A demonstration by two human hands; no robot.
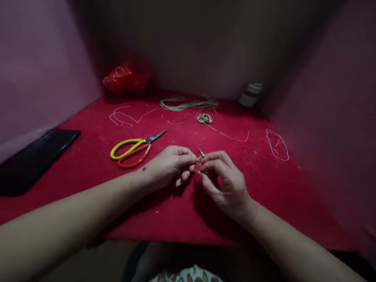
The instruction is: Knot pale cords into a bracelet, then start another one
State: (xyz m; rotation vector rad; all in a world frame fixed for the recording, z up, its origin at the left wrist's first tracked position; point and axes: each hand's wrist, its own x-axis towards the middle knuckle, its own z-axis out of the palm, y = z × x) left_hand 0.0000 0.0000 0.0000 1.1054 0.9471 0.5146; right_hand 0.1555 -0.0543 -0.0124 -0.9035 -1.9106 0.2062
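Observation:
Between my two hands, over the red cloth, is a small knotted cord [199, 158] in green and whitish tones. My left hand [176, 162] pinches it between thumb and forefinger, the other fingers curled below. From the right, my right hand [225, 180] grips the cord's lower part with thumb and fingertips. A whitish knotted end sticks out just beyond the fingertips. The fine detail of the knots is too small to make out. Scissors [138, 149] with one yellow and one red handle lie left of my left hand, blades pointing away.
Behind my hands lie a bundle of green cords [188, 105] and a coiled braided cord [204, 118]. Loose pale threads [123, 114] are at left, a thread loop [277, 145] at right. A red plastic bag [126, 78], a white-labelled jar [251, 94] and a dark flat device [38, 156] stand around the edges.

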